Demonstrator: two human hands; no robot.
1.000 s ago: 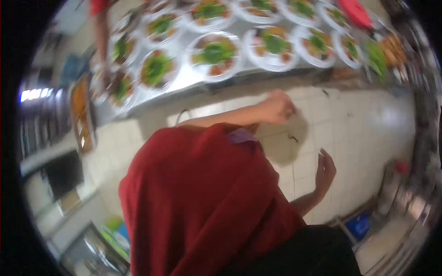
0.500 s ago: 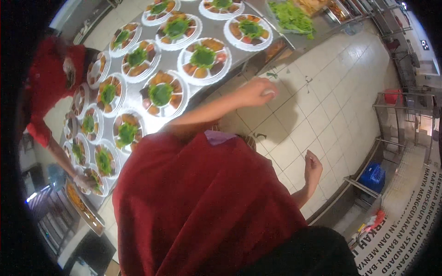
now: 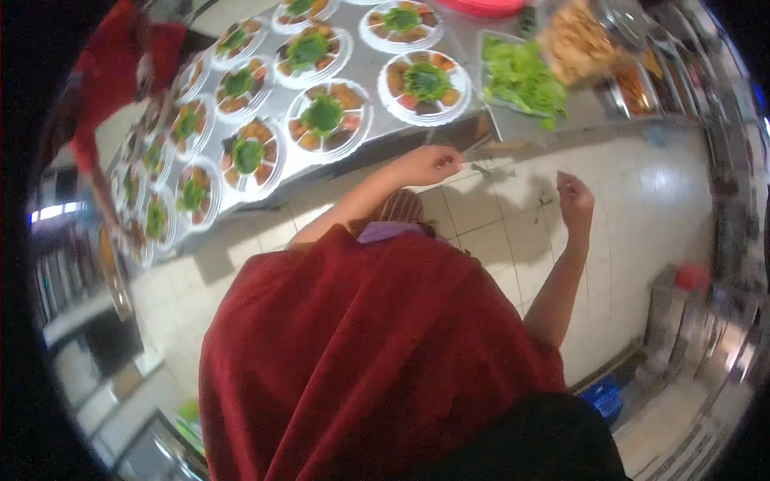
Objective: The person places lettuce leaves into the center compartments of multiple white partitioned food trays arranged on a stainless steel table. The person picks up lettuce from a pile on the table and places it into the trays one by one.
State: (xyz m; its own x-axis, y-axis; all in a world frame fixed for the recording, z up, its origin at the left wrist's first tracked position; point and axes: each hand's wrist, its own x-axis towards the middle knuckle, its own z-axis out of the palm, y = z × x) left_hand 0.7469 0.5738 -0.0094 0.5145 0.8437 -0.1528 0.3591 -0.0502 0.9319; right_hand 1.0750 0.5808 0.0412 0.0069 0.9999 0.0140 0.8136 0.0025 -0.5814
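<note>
Up at twelve o'clock, the left hand (image 3: 429, 164) hovers just below the edge of the steel worktop (image 3: 365, 76), its fingers curled together, though whether they pinch anything I cannot tell. Nearest to it, at one o'clock, stands a white plate (image 3: 426, 86) of fried pieces ringed around green leaves, with a tray of lettuce (image 3: 521, 78) just beside it at three o'clock. Over the tiled floor (image 3: 634, 208), the right hand (image 3: 576, 200) is raised empty with its fingers loosely bent and slightly apart, while another person's red sleeve (image 3: 108, 76) shows at ten o'clock.
</note>
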